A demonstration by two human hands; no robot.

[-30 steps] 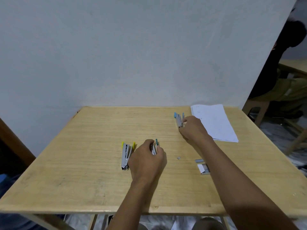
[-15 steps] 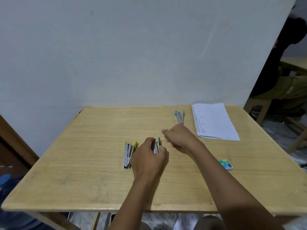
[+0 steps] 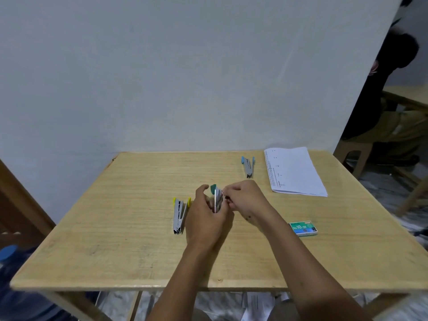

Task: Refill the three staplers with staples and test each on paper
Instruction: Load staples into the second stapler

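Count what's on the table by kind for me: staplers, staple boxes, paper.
Staplers: 3 – yellow-tipped metal stapler, blue-tipped metal stapler, green-tipped metal stapler held in the left hand with the right hand at it
Staple boxes: 1 – green cardboard staple box
Paper: 1 – white printed paper stack
Total: 5

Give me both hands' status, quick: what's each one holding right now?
Left hand: closed around the green stapler, held just above the table.
Right hand: fingertips pinched at the stapler's top; whether they hold staples cannot be told.
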